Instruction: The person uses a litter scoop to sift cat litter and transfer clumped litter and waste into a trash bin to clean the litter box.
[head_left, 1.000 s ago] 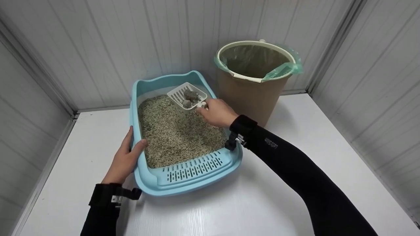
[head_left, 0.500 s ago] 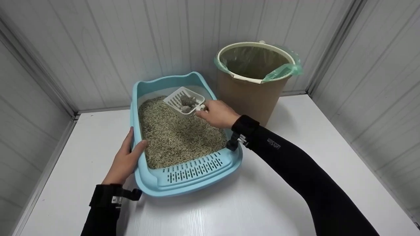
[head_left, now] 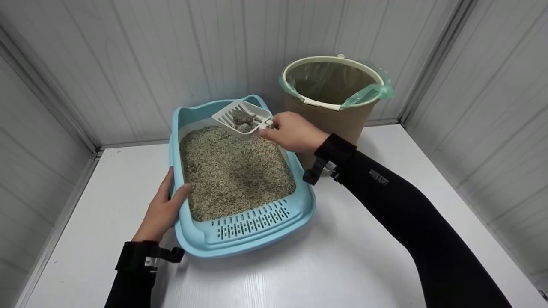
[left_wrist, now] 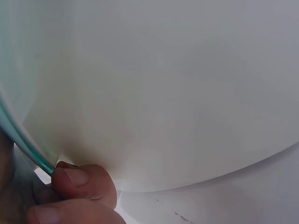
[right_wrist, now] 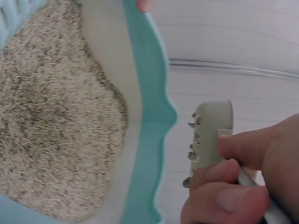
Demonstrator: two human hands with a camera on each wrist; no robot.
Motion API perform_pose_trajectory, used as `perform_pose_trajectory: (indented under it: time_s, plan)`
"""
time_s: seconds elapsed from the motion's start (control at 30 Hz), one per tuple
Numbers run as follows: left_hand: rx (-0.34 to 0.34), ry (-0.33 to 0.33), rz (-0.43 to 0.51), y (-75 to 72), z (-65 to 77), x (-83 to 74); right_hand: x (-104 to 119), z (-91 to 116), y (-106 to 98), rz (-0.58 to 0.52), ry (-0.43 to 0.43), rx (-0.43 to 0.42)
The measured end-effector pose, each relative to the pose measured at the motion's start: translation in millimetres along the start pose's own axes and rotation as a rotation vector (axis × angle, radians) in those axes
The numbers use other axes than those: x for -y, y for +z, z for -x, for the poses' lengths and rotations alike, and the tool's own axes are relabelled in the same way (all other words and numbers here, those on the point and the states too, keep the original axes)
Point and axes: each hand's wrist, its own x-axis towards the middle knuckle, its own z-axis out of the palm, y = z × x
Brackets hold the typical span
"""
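My right hand (head_left: 295,132) grips the short handle of a white slotted litter scoop (head_left: 244,135), held above the far right part of the litter box. Grey-brown clumps (head_left: 242,117) lie in the scoop; in the right wrist view the scoop (right_wrist: 214,116) shows side-on, with bits at its edge. The blue litter box (head_left: 201,239) is filled with tan, grainy litter (head_left: 239,171). My left hand (head_left: 162,209) holds the box's left side, thumb over the rim and fingers outside. The left wrist view shows curled fingers (left_wrist: 84,184) at that rim.
A brown bin (head_left: 355,124) with a cream rim stands behind the box's right side, lined with a green plastic bag (head_left: 368,94). Grey panel walls (head_left: 150,64) enclose the white table (head_left: 342,256) at the back and both sides.
My right hand dips the scoop slightly, then raises it and shifts a little right. The clumps stay in the scoop. My left hand keeps its place on the box.
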Motion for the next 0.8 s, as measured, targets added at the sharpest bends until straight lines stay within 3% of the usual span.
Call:
perform_pose_trajectory:
  time_s: [0.2, 0.43, 0.67, 0.8]
  plan:
    - [0.006, -0.009, -0.004, -0.3, -2.3, -1.2, 13.2, 17.1, -55.0, 0.041, 0.025, -0.104]
    - [-0.010, -0.011, -0.012, 1.6, -5.3, -2.3, -10.9, 30.4, -111.2, 0.027, 0.131, -0.184]
    - [-0.003, -0.013, -0.013, 2.5, -6.4, -0.2, -48.9, 39.0, -138.4, -0.053, 0.251, -0.219]
    - [0.003, -0.003, -0.003, 1.6, -6.1, 0.9, -63.9, 39.7, -147.1, -0.023, 0.306, -0.238]
